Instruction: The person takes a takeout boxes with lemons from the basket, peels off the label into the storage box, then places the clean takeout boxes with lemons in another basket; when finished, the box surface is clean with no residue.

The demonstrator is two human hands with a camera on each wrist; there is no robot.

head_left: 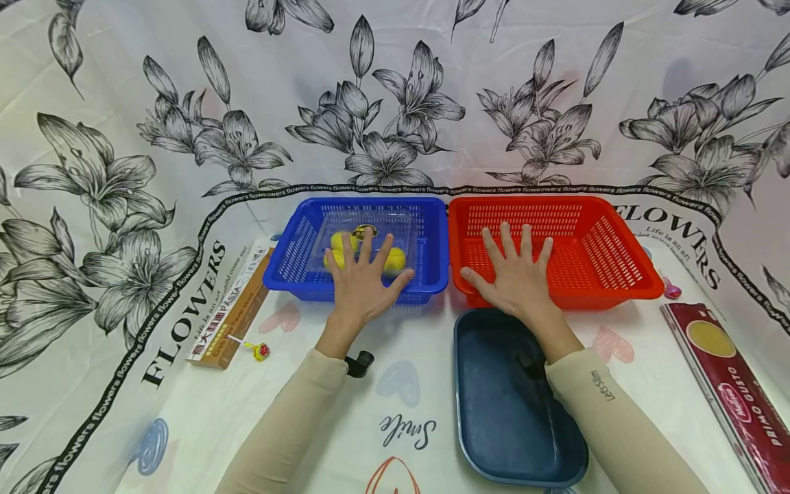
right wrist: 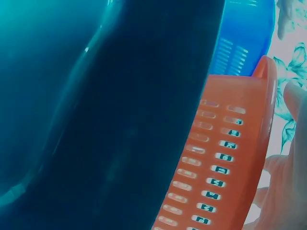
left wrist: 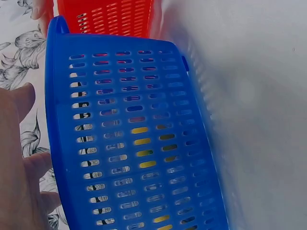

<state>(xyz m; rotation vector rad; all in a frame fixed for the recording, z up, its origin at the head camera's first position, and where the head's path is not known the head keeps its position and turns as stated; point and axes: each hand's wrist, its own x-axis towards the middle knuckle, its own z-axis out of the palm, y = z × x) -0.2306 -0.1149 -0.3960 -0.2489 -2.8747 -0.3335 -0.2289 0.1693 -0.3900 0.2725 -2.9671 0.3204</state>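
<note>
My left hand [head_left: 364, 278] is spread, palm down, over the front of a blue plastic basket [head_left: 286, 271]. Inside that basket lies a clear plastic box [head_left: 401, 230] with several yellow lemon-like fruits [head_left: 393, 261], partly hidden by the fingers. My right hand [head_left: 515, 274], fingers also spread, is over the front left part of a red basket [head_left: 592, 261], which stands right beside the blue one. Neither hand holds anything. In the left wrist view the left thumb and fingers show beyond the rim of the blue basket [left wrist: 120, 110].
A dark blue tray [head_left: 506, 405] lies under the right forearm. At left are a brown pasta box [head_left: 237, 309] and a yellow-wrapped lollipop [head_left: 260, 352]. A dark red box [head_left: 728, 384] lies at right, with a pink wrapped candy [head_left: 671, 288] behind it. Flower-printed cloth [head_left: 395, 165] hangs behind.
</note>
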